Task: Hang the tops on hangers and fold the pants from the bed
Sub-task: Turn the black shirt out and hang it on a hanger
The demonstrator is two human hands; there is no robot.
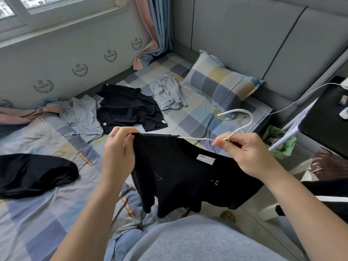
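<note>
Black top (pixel 180 178) held in the air over the near edge of the bed (pixel 197 113), neckline up, its white label (pixel 205 159) facing the camera. Left grip (pixel 117 149) closed on one shoulder of the top, fabric pinched between thumb and fingers, with a ring (pixel 111 135) on one finger. Right grip (pixel 243 153) pinches the twisted neck of a white hanger (pixel 233 110). Its hook curves up and away above the hand, and one arm of the hanger runs into the neck opening of the top. Far shoulder of the top drapes under the right wrist. Sleeves and hem hang loose below. On the bed beyond: a second black top (pixel 128 108) lying spread and rumpled, pale grey pants (pixel 84 113) with a drawstring just beside it toward the window wall, and a crumpled grey garment (pixel 167 93) near the checked pillow (pixel 222 85). Another black garment (pixel 33 172) lies in a heap on the sheet well apart from the rest, at the left edge. A white cable (pixel 301 98) runs from the bed to a black counter (pixel 327 117) at the right, with a green bin (pixel 280 142) below it.
</note>
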